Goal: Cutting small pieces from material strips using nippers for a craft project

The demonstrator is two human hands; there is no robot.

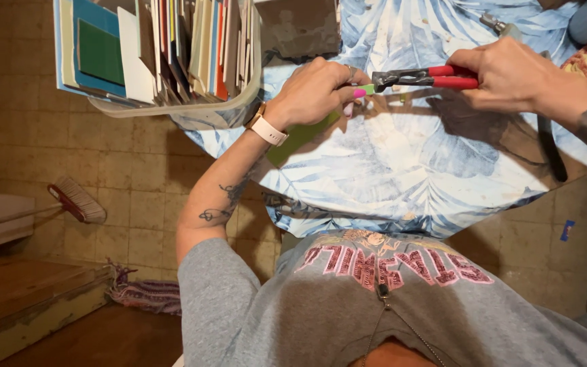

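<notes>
1. Left hand [314, 88], with a pale-strapped wristwatch [266, 128] on the wrist, fingers closed around a green sheet piece [300, 136] (likely glass or tile, cannot tell which), held above the tabletop [388, 170] near its left edge.
2. Green piece slanting from under the palm down toward the wrist, with a small green end [369, 89] showing past the pink-nailed fingertips.
3. Right hand [504, 75] wrapped tight around the red handles of a pair of nippers [422, 78], handles squeezed close together.
4. Dark jaws of the nippers pointing left, meeting the small green end just beside the left fingertips; exact bite hidden by the fingers.
5. Tabletop covered by a blue-and-white leaf-print cloth, with both hands hovering over its upper part.
6. Clear plastic bin [171, 109] at upper left, packed with upright coloured sheets [171, 41], just beside the left hand.
7. Dark strap-like object [552, 149] lying on the cloth under the right forearm.
8. Grey sweatshirt [388, 299] filling the lower view (pink lettering across the chest).
9. Brush head [77, 200] on the tiled floor [137, 190] at left, well apart from the tabletop; striped rug [147, 295] below it.
</notes>
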